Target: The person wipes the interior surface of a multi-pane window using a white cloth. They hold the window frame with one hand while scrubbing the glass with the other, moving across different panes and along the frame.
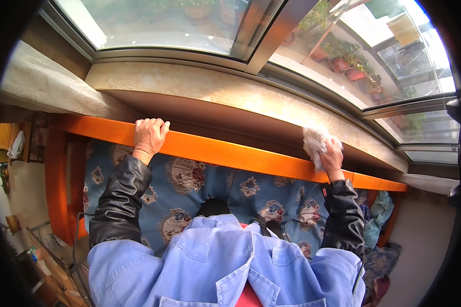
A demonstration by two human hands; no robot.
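My left hand (150, 137) rests on the orange wooden top rail (223, 152) of a sofa's backrest, its fingers bent over the far edge. Crumpled white cloth (314, 145) is gripped in my right hand (331, 158), at the right part of the same rail. The cloth hangs beside the rail, near the front edge of the marbled windowsill (199, 84); whether it touches the sill I cannot tell. Blue fabric with a floral pattern and printed writing (249, 199) covers the seat below me. Black sleeves cover both my forearms.
Beyond the sill stand metal-framed sliding windows (169, 55), with potted plants (345, 63) behind the glass. A pale curtain (57, 86) hangs at the left. Light green cloth (380, 211) lies at the sofa's right end. A dark cable (76, 245) runs at the lower left.
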